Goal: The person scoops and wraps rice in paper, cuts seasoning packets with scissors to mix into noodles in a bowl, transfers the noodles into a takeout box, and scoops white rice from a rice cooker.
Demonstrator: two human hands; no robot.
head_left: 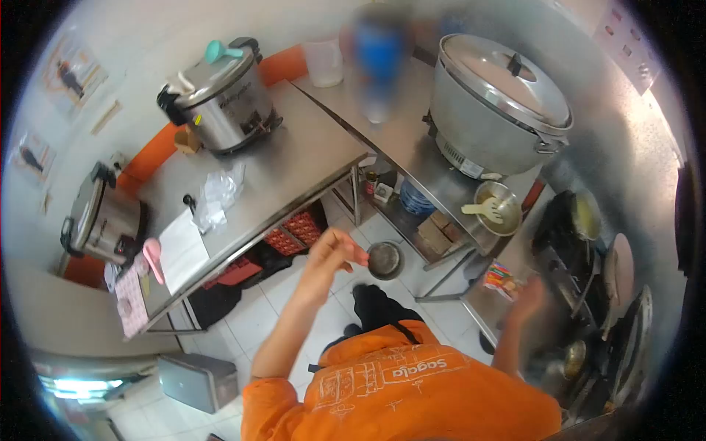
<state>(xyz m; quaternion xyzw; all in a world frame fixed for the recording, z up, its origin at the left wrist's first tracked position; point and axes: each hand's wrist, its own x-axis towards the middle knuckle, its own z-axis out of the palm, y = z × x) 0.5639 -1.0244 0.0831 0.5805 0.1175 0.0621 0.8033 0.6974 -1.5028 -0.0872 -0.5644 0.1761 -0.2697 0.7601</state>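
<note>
My left hand (334, 253) is raised over the floor in front of my orange shirt (412, 382). Its fingers are loosely bent and a little apart, with nothing visible in them. Just beyond the fingertips, lower down, a round dark metal pan (384, 260) shows on the floor. My right hand (526, 301) is smeared by motion beside the stove, so its fingers cannot be made out. The nearest thing to it is a red and yellow packet (500, 279). Above that, a metal bowl (507, 208) has a pale slotted spoon (483, 211) lying across it.
A big lidded rice cooker (485, 110) stands on the right steel table. The left steel table (294, 147) carries another cooker (224, 103), plastic bags (219, 195) and white paper (182, 250). At right are stove burners (566, 283) and pans. A grey bin (197, 382) stands lower left.
</note>
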